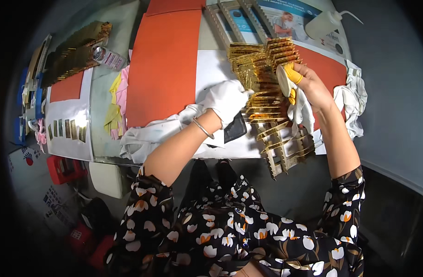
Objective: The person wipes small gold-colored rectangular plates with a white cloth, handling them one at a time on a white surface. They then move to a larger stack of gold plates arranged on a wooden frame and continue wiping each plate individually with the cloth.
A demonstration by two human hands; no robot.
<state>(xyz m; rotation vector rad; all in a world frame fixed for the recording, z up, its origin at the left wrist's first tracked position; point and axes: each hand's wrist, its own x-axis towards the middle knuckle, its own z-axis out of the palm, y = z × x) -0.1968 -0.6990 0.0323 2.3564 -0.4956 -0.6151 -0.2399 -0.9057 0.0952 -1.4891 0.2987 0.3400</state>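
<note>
My left hand (226, 100), in a white glove, is closed with its fingertips at the left edge of a row of shiny gold plates (262, 76). Whatever it pinches, if anything, is hidden. My right hand (313, 85), with yellow finger covers, grips a round whitish disc (283, 81) against the right side of the plates. A white cloth (302, 113) hangs beneath that hand. The plates stand close together in a long notched metal rack (285, 154), whose near end juts over the table edge. Beside my left wrist lies a small black pad (235, 129).
A white squeeze bottle (323, 25) stands at the far right. Orange sheets (163, 69) and crumpled white cloth (151, 138) lie on the table. More gold plates (77, 51), a clear bottle (108, 57) and yellow and pink cloths (117, 106) are at the left.
</note>
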